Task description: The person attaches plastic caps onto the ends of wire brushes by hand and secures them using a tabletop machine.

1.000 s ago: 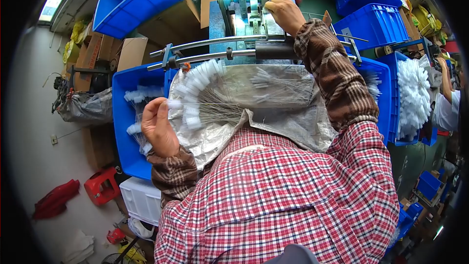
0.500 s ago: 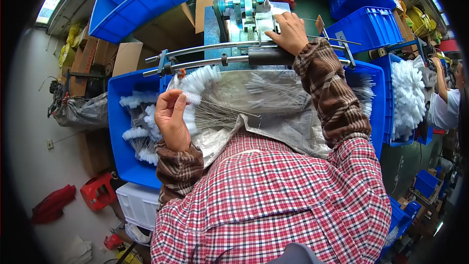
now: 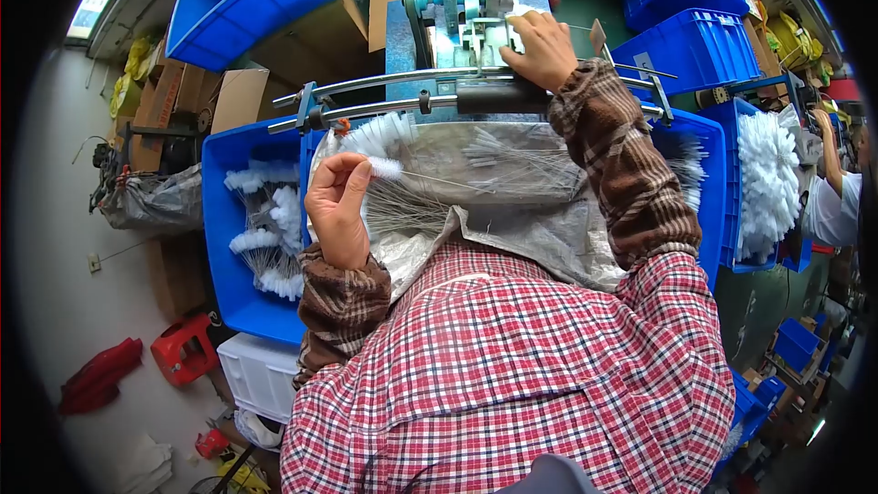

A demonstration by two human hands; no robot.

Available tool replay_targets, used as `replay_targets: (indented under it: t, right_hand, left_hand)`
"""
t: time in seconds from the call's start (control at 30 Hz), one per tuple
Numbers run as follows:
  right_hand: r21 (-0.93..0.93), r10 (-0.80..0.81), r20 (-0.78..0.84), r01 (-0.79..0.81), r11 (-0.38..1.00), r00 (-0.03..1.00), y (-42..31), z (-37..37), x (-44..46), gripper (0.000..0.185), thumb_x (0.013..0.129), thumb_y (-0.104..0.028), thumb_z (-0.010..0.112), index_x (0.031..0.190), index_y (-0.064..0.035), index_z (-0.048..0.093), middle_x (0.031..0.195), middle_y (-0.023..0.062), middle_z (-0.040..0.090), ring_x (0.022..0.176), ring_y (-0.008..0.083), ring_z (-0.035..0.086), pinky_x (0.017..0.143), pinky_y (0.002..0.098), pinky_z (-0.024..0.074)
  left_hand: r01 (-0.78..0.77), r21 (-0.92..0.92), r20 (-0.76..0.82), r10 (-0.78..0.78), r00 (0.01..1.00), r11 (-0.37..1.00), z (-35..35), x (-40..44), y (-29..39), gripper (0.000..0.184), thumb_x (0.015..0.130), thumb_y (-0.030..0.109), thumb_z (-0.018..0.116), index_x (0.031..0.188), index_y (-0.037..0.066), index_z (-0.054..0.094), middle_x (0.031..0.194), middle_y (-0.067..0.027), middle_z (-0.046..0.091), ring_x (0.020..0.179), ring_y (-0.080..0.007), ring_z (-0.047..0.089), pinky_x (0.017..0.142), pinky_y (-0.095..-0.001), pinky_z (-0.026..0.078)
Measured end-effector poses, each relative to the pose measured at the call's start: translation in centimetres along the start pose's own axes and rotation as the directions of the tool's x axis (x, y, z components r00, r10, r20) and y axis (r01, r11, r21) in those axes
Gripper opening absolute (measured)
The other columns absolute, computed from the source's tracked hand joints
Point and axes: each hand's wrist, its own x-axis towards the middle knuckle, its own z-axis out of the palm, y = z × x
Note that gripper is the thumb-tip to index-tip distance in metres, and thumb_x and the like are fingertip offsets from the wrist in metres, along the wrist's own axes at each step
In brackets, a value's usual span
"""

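My left hand [image 3: 339,209] pinches the bristle end of a white brush [image 3: 385,167], whose thin wire stem points right over the grey sheet [image 3: 540,230]. Beneath it on the sheet lies a fan of white-tipped wire brushes [image 3: 382,134]. My right hand [image 3: 541,48] is at the right side of the small teal machine [image 3: 471,2], its fingers bent over the metal part; what lies under the fingertips is hidden. More wire brushes [image 3: 512,154] rest on the sheet's right part.
Metal rails [image 3: 393,104] cross in front of the machine. A blue bin [image 3: 247,302] with brushes stands at left, a white crate [image 3: 261,375] below it. Another blue bin at right holds many white brushes [image 3: 766,185]. A co-worker's arm [image 3: 831,151] shows at far right.
My left hand has moved right and up with the brush over the sheet. My right hand has come down slightly from the machine's upper right, its fingers now more spread.
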Motion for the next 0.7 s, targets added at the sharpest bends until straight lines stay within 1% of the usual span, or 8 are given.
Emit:
replay_targets:
  t: [0.07, 0.2, 0.27, 0.37, 0.4, 0.53, 0.63, 0.7]
  right_hand:
    - [0.003, -0.013, -0.071, 0.013, 1.0, 0.997, 1.4, 0.0, -0.4, 0.043, 0.082, -0.041, 0.065, 0.112, -0.0097, 0.066, 0.108, 0.0113, 0.061, 0.107, 0.0295, 0.054, 0.089, 0.0461, 0.0399]
    - [-0.02, 0.022, -0.028, -0.023, 1.0, 0.999, 4.1, -0.6, 0.9, 0.025, 0.09, -0.027, 0.06, 0.108, -0.014, 0.071, 0.106, 0.0116, 0.065, 0.103, 0.03, 0.059, 0.088, 0.044, 0.0466]
    - [-0.094, -0.031, -0.04, 0.027, 0.995, 0.999, 4.5, -0.4, 1.4, 0.022, 0.088, -0.014, 0.057, 0.105, -0.013, 0.071, 0.101, 0.0117, 0.067, 0.101, 0.0296, 0.062, 0.087, 0.0424, 0.0495]
    - [-0.234, -0.127, -0.063, 0.109, 0.966, 0.99, 4.7, -1.1, 2.1, 0.018, 0.086, -0.01, 0.055, 0.095, -0.0113, 0.071, 0.092, 0.0116, 0.068, 0.089, 0.03, 0.066, 0.078, 0.0414, 0.0522]
    - [-0.244, -0.135, -0.067, 0.115, 0.963, 0.989, 4.6, -1.7, 1.9, 0.013, 0.09, -0.013, 0.055, 0.092, -0.0081, 0.068, 0.086, 0.0105, 0.065, 0.085, 0.0297, 0.064, 0.077, 0.042, 0.0509]
    - [-0.002, -0.191, -0.166, 0.193, 0.981, 0.968, 1.2, -6.2, -2.4, 0.01, 0.085, -0.008, 0.058, 0.087, -0.007, 0.067, 0.079, 0.0125, 0.063, 0.078, 0.0322, 0.064, 0.069, 0.0425, 0.0505]
    - [0.24, -0.249, -0.015, 0.245, 0.939, 0.968, -2.5, -7.6, -7.5, 0.007, 0.081, -0.003, 0.059, 0.085, -0.0057, 0.066, 0.078, 0.0112, 0.062, 0.075, 0.0318, 0.062, 0.067, 0.0409, 0.0503]
    - [0.262, -0.271, 0.068, 0.245, 0.934, 0.96, -3.5, -7.3, -9.7, 0.011, 0.081, -0.006, 0.062, 0.091, -0.0064, 0.068, 0.083, 0.0109, 0.064, 0.078, 0.0307, 0.064, 0.069, 0.0402, 0.0512]
  left_hand:
    - [0.019, -0.004, 0.017, -0.019, 1.0, 1.0, 0.2, 0.1, -0.4, 0.008, 0.093, 0.004, 0.062, 0.1, 0.001, 0.063, 0.094, -0.005, 0.066, 0.085, -0.011, 0.062, 0.08, -0.0254, 0.051]
    - [0.059, -0.053, 0.04, -0.057, 0.998, 0.997, 1.5, 0.2, -0.5, 0.008, 0.091, 0.002, 0.063, 0.099, 0.0, 0.063, 0.093, -0.0059, 0.067, 0.084, -0.0119, 0.063, 0.08, -0.0252, 0.052]
    - [0.058, -0.072, 0.048, -0.055, 0.997, 0.996, 1.8, 0.3, -0.4, 0.009, 0.09, 0.001, 0.064, 0.099, -0.001, 0.063, 0.092, -0.0062, 0.067, 0.083, -0.0123, 0.064, 0.079, -0.0251, 0.052]
    - [0.067, -0.073, 0.041, -0.064, 0.997, 0.995, 1.8, 0.0, -0.3, 0.008, 0.091, 0.001, 0.064, 0.099, -0.001, 0.063, 0.091, -0.0063, 0.067, 0.083, -0.0124, 0.064, 0.079, -0.0255, 0.053]
    - [0.079, -0.066, 0.045, -0.076, 0.996, 0.995, 1.6, 0.0, -0.5, 0.008, 0.092, 0.003, 0.063, 0.1, 0.0, 0.063, 0.092, -0.0057, 0.066, 0.084, -0.0122, 0.063, 0.079, -0.0255, 0.053]
    - [0.108, -0.007, 0.072, -0.108, 0.992, 0.994, 1.0, 0.0, -0.8, 0.009, 0.094, 0.006, 0.061, 0.102, 0.001, 0.062, 0.094, -0.0052, 0.065, 0.086, -0.0128, 0.063, 0.082, -0.0274, 0.053]
    - [0.172, 0.009, 0.104, -0.172, 0.98, 0.985, 1.8, 0.3, -1.4, 0.01, 0.094, 0.005, 0.061, 0.102, -0.001, 0.062, 0.094, -0.0069, 0.065, 0.086, -0.0139, 0.064, 0.082, -0.0277, 0.053]
    - [0.196, 0.015, 0.161, -0.196, 0.967, 0.98, 3.3, 0.8, -1.9, 0.01, 0.093, 0.004, 0.06, 0.102, -0.002, 0.061, 0.094, -0.0083, 0.066, 0.085, -0.0139, 0.065, 0.082, -0.0273, 0.054]
